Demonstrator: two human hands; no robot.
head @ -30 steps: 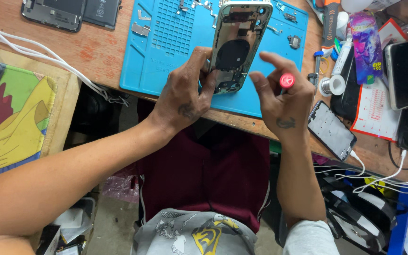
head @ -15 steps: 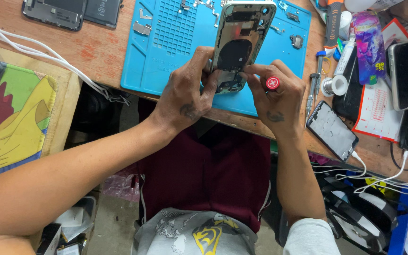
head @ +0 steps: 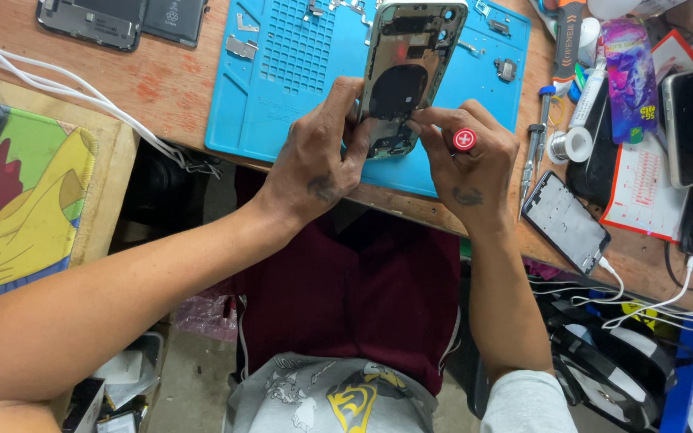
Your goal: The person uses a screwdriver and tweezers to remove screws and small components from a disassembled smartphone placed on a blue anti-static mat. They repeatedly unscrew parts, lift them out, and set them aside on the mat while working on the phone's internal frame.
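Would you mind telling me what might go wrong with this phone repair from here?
The opened phone housing is tilted up, gripped only at its lower end by the left hand, so it might slip. The right hand drives a red-capped screwdriver that could skid. Loose small parts on the blue mat may get knocked.

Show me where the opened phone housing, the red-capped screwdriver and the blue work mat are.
opened phone housing (head: 399, 88), head view, on the dark round coil in its middle.
red-capped screwdriver (head: 464, 139), head view, on its red round cap.
blue work mat (head: 282, 72), head view, on its bare gridded part.
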